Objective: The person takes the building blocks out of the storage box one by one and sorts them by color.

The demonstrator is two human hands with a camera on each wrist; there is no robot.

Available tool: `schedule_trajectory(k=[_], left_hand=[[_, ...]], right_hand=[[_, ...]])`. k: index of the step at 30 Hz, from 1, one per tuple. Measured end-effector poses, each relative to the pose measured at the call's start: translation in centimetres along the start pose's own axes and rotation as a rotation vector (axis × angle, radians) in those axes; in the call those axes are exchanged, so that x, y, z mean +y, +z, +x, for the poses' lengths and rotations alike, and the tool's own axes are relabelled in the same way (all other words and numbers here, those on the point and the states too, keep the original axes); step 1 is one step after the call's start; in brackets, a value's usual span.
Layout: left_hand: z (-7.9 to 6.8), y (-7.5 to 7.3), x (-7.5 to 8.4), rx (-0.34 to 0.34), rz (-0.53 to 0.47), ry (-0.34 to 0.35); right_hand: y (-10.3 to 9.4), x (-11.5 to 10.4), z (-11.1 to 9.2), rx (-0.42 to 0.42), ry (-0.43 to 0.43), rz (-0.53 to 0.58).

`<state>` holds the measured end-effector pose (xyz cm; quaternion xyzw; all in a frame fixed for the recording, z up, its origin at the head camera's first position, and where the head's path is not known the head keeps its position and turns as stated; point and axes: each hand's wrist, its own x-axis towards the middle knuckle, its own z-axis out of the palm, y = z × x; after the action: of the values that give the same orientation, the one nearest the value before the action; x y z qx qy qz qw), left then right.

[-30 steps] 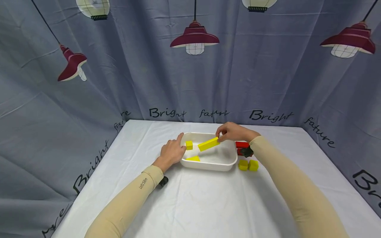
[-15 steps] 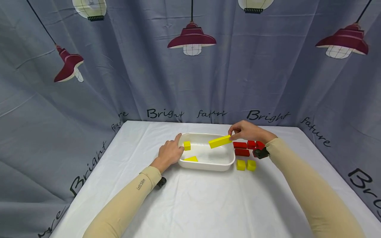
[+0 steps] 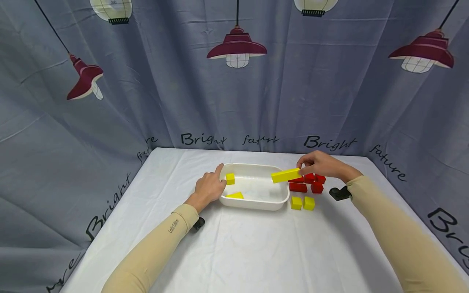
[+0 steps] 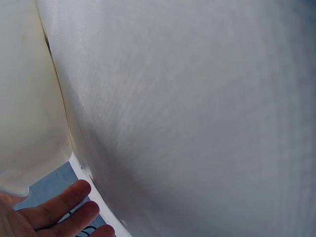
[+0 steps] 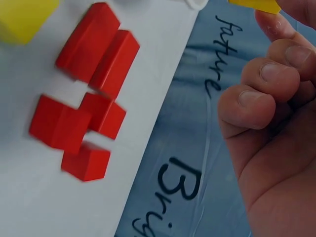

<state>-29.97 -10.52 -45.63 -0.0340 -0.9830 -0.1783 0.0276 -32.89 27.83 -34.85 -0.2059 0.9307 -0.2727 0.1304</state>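
My right hand (image 3: 322, 163) pinches one end of a long yellow block (image 3: 285, 176) between thumb and fingers. The block is raised, and in the head view it overlaps the right rim of a white plastic tub (image 3: 253, 203). Its end also shows at the top of the right wrist view. At the tub's left rim, my left hand (image 3: 209, 187) rests with thumb and forefinger touching the edge. Its other fingers (image 4: 64, 202) lie fairly straight outside the tub in the left wrist view. Inside the tub lie a yellow cube (image 3: 230, 179) and a yellow wedge-like piece (image 3: 236, 195).
Right of the tub, several red blocks (image 3: 298, 187) form a loose group. Two yellow cubes (image 3: 296, 203) sit in front of them. All lie on a white-covered table (image 3: 253, 252), with a grey-blue printed curtain (image 3: 176, 81) behind and at both sides.
My right hand has carried the long yellow block rightward from over the tub's middle to its right rim, uncovering the red blocks. My left hand stays at the tub's left rim.
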Motion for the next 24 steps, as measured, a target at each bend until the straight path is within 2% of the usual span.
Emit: schedule_trajectory(k=[24], left_hand=[[-0.1, -0.4, 0.2, -0.027, 0.003, -0.004]], right_hand=[[-1.2, 5.9, -5.8, 0.01, 0.143, 0.036]])
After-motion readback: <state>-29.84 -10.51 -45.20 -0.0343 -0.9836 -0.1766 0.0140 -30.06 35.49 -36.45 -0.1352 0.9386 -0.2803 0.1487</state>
